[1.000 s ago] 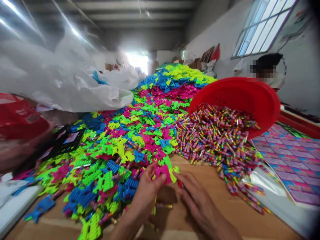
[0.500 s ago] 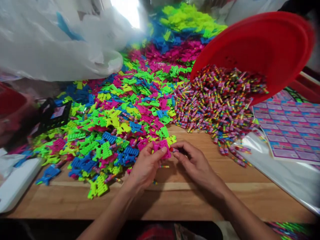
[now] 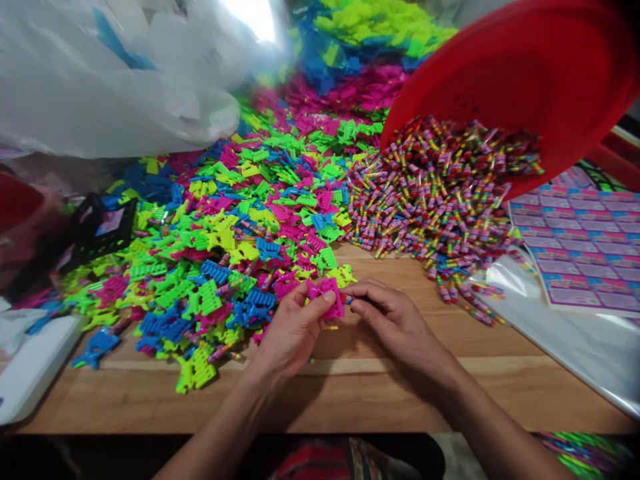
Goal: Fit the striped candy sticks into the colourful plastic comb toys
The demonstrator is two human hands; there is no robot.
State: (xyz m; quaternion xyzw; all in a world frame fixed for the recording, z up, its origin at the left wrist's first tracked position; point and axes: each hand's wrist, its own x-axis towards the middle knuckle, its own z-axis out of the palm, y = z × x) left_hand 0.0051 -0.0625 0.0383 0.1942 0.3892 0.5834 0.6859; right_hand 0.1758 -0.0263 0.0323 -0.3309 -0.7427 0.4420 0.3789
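Observation:
Pinched between the thumb and fingers of my left hand [image 3: 294,328] is a flat magenta plastic piece [image 3: 337,303] with cut-out shapes. My right hand [image 3: 395,323] closes its thumb and index finger on a small colourful tube [image 3: 346,299], whose end is at the right edge of the magenta piece. Most of the tube is hidden by the fingers, so I cannot tell whether it is inside the piece. Left of and beyond my hands spreads a heap of green, yellow, blue and magenta plastic pieces [image 3: 205,247]. A pile of small labelled tubes [image 3: 420,200] lies beyond my right hand.
A tipped red basin [image 3: 565,87] spills the tubes onto the wooden table [image 3: 380,400]. Printed label sheets [image 3: 590,253] rest over clear plastic [image 3: 565,347] at right. A white plastic bag [image 3: 125,100], a black basket [image 3: 110,227] and a white box [image 3: 37,370] are at left.
The view has shifted slightly. Both hands stay nearly in place, with the tube still against the edge of the magenta piece; the right fingers have moved slightly.

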